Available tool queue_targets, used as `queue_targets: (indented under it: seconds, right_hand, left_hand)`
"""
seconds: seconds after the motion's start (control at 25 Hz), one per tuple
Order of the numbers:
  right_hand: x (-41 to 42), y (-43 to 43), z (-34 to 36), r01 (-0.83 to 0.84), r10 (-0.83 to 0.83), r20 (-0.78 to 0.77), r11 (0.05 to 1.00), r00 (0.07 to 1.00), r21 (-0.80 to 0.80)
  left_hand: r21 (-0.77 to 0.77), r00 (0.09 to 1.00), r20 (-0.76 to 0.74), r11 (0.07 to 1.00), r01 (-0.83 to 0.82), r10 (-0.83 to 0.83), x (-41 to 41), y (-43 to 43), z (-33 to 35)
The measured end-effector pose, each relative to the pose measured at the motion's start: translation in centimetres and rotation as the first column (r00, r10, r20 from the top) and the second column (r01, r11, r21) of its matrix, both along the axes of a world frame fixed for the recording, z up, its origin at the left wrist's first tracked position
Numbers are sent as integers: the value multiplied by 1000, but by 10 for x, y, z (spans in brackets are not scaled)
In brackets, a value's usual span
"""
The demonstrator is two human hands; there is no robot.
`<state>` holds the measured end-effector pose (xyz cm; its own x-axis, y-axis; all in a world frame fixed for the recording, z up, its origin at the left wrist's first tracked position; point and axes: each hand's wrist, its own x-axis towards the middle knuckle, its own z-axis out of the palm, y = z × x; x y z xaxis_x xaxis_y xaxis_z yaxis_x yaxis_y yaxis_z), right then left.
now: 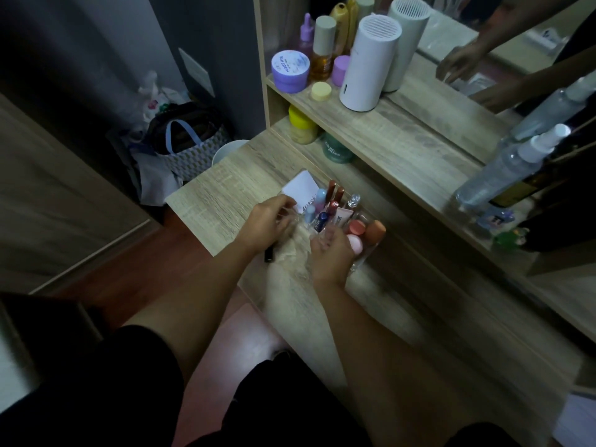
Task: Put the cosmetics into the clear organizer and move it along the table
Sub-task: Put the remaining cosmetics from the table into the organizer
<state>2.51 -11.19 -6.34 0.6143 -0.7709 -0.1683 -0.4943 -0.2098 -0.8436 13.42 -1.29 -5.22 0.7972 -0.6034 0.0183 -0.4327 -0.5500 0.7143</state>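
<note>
The clear organizer (361,256) stands on the wooden table (225,188), near its left end, filled with upright cosmetics: lip tubes (332,191), a small glass vial (353,201), a blue tube (321,221), pink and orange caps (375,230) and a white packet (300,188). My left hand (267,221) grips the organizer's left side by the white packet. My right hand (332,250) holds its near edge, fingers curled over the rim. A small black tube (268,253) lies on the table under my left wrist.
A raised shelf (403,130) carries a purple jar (290,71), amber bottle, yellow lid and a white cylinder (367,62). Jars sit under it. Spray bottles (509,162) lean at right by the mirror. A patterned bag (190,146) sits on the floor left of the table.
</note>
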Motion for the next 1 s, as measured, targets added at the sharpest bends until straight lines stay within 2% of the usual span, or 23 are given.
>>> queue_targets:
  seconds: [0.08,0.16,0.24,0.28,0.36,0.56,0.68,0.72,0.8,0.88,1.0]
  right_hand:
    - [-16,5,-6,-112,110,-24,990,994,-89]
    - [-34,7,-15,-373,358,-111,909,927,-188]
    - [-52,5,-27,-665,590,-316,706,743,-244]
    - [-59,2,-33,-755,642,-405,600,651,-264]
    - [-67,-1,-42,-820,659,-489,483,572,-307]
    - [-72,-5,-48,-845,654,-536,425,534,-324]
    - [-72,-6,-48,-856,660,-546,410,516,-314]
    - [-72,-8,-48,-860,665,-545,405,510,-310]
    - [-75,-12,-47,-859,669,-540,413,511,-301]
    - [-81,-19,-48,-857,660,-548,422,514,-295]
    - [-87,-26,-51,-859,652,-560,417,511,-297]
  left_hand:
    - [54,998,44,998,-42,40,0,18,-6]
    - [111,992,45,986,-121,117,-1,31,-12]
    - [165,979,-22,967,-195,201,-6,36,-17]
    - [185,970,-69,958,-218,234,-10,37,-19]
    - [214,951,-150,948,-234,269,-16,34,-23]
    - [309,925,-246,928,-210,291,-18,22,-25]
    - [146,818,-452,935,-324,355,-17,25,-22]
    - [71,785,-526,936,-345,328,-17,28,-19]
    - [-52,774,-591,948,-315,225,-17,33,-13]
    - [-123,798,-587,960,-251,134,-16,33,-4]
    - [-107,892,-453,992,-61,6,-16,27,13]
